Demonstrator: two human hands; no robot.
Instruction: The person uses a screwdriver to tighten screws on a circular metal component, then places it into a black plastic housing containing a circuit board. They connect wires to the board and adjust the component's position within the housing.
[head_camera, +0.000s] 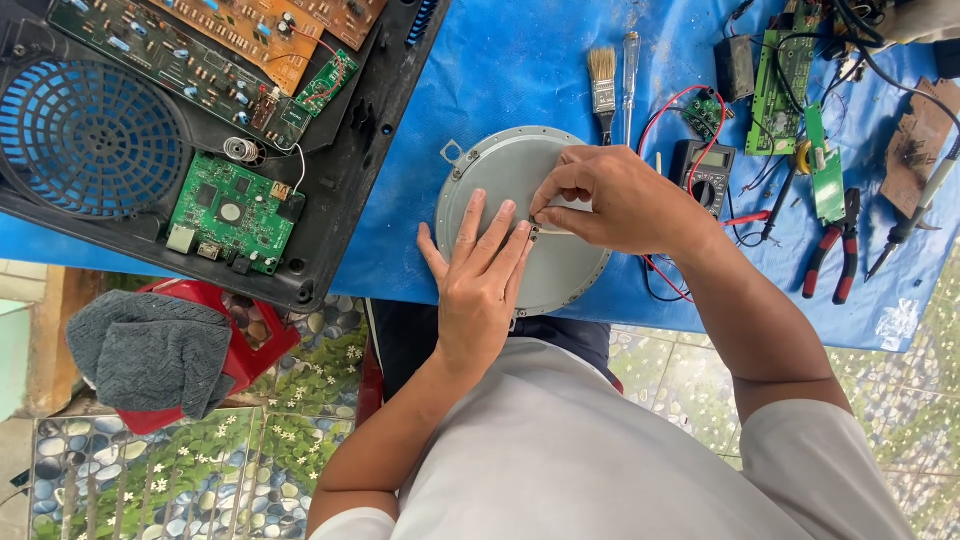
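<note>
1. The round grey metal disc (500, 170) lies flat, broad face up, on the blue table cover (520, 60), near the table's front edge; its near rim just overhangs that edge above the person's lap. Being circular, it shows no long axis; a small mounting tab sticks out at its upper left.
2. The left hand (480, 275) lies palm down on the disc, fingers spread and pointing away from the body.
3. The right hand (610, 200) reaches in from the right, thumb and fingertips pinched on a small part at the disc's centre (too small to identify), touching the left fingertips.
4. Room: bare blue cover lies beyond the disc. To the left, the open black plastic casing (340, 180) with green circuit boards and a round grille sits just beside it. To the right, a multimeter (705, 170) with red leads and red-handled pliers (835, 245) crowd in.
5. A bristle brush (602, 80) and a screwdriver (630, 70) lie beyond the rim, pointing away.
</note>
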